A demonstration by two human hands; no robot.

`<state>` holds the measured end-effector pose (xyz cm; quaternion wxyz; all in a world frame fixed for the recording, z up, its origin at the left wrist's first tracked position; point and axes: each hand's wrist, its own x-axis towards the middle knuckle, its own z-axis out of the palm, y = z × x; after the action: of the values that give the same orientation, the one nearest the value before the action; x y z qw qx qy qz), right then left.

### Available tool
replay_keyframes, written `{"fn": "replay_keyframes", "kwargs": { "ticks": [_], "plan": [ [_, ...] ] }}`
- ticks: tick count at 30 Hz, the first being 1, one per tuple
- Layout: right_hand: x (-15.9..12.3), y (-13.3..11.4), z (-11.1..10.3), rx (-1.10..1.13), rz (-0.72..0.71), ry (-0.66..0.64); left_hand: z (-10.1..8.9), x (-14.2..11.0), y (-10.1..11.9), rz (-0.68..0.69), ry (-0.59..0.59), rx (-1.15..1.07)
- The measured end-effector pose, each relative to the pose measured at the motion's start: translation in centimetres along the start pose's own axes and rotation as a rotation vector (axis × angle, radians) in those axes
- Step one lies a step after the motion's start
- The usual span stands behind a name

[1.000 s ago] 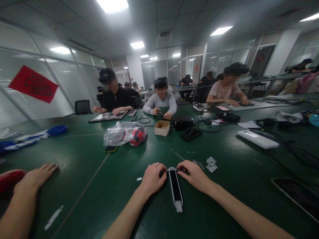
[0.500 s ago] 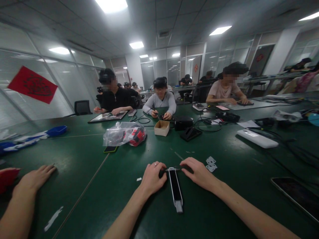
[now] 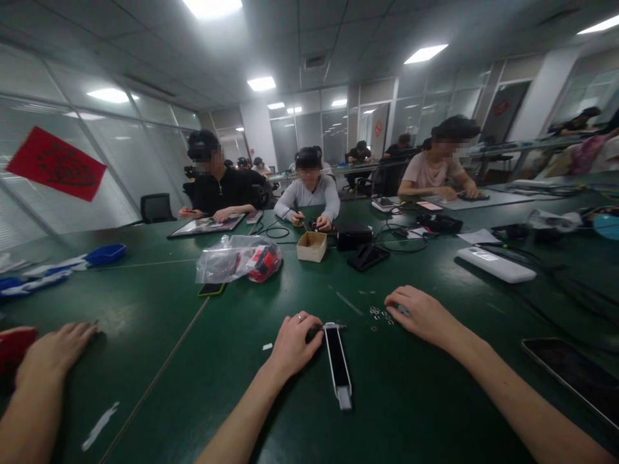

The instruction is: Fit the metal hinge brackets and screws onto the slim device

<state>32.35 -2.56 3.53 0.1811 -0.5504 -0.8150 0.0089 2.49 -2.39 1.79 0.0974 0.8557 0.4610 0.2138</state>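
A long narrow black strip with a white frame [image 3: 337, 364] lies on the green table [image 3: 411, 399] in front of me. My left hand [image 3: 293, 341] is curled at the strip's far end, fingertips pinching something small and dark there. My right hand [image 3: 422, 314] has left the strip and rests palm down to the right, fingers bent over the spot where small white plates lay. Several tiny metal rings [image 3: 377, 314] lie scattered just left of that hand.
Another person's hand [image 3: 55, 351] lies flat at the left by something red [image 3: 14, 345]. A dark tablet [image 3: 573, 374] sits at the right edge. Farther off are a plastic bag [image 3: 236, 258], a cardboard box [image 3: 312, 245], a white bar [image 3: 496, 264] and cables. Three people sit across the table.
My right hand let go of the strip's far end and moved right and away, onto the small parts beside the rings. My left hand stayed at the strip's end.
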Motion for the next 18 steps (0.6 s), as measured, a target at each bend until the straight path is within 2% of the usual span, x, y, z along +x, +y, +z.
{"fn": "replay_keyframes", "kwargs": {
  "ticks": [7,18],
  "plan": [
    [0.0,-0.03,0.03,-0.004,0.033,-0.158,-0.04,0.08,0.02,-0.008,-0.013,0.024],
    [-0.29,0.22,0.63,-0.01,0.066,-0.152,-0.02,0.05,0.09,-0.005,-0.001,0.016]
  ]
}}
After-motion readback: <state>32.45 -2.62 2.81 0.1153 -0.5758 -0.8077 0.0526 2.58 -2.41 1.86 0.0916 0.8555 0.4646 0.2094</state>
